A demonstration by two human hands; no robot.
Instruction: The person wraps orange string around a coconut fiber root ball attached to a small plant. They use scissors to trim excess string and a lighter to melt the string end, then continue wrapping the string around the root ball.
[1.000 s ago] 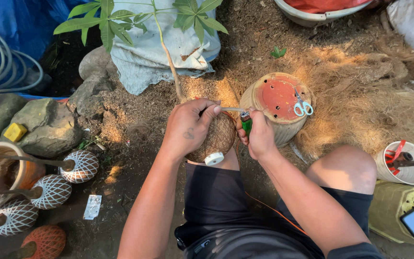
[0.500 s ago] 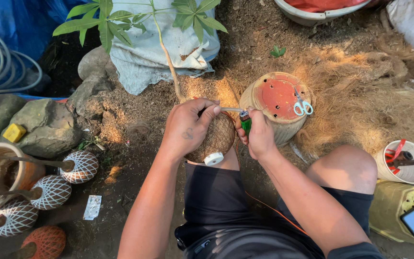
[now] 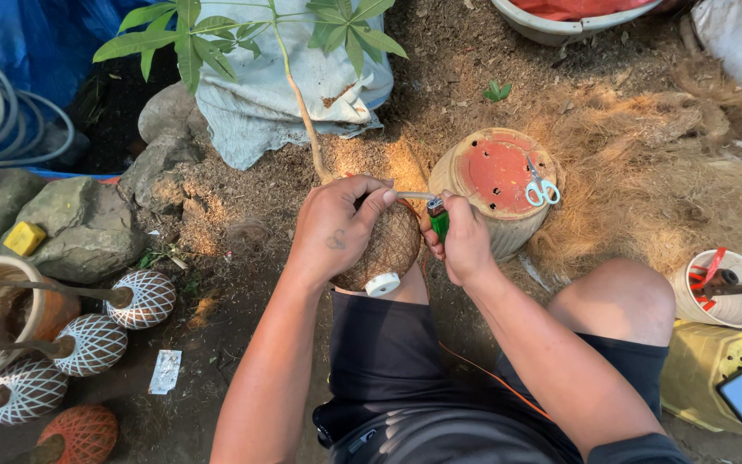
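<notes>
We had our left hand (image 3: pixel 337 228) curled over the top of a round fibre ball (image 3: pixel 384 249) wrapped in thin cord, fingers pressed against it and the thumb and forefinger pinching a pale string (image 3: pixel 414 196) that ran across to the other hand. The ball sat between our knees, just under both hands, and a thin plant stem (image 3: pixel 302 112) rose out of it and away from us to a spread of green leaves (image 3: pixel 191 39). A small white spool (image 3: pixel 382 284) rested against the near side of the ball, just below the left hand.

Our right hand (image 3: pixel 465 245) was clenched around a green lighter (image 3: pixel 438 222), its top close to the string and nearly touching the fingers of the left hand. We could not tell whether a flame was lit.

Just beyond the right hand stood an upturned pot (image 3: pixel 495 185) with a red base, and a pair of small scissors (image 3: pixel 541 187) lay on that base. Dry brown fibre (image 3: pixel 646 172) was heaped to the right of the pot. Well to the left of the left hand lay several netted balls (image 3: pixel 143 299) with sticks in them, beside grey rocks (image 3: pixel 70 223). Far to the right of the right hand stood a white cup (image 3: pixel 723 292) holding tools.
</notes>
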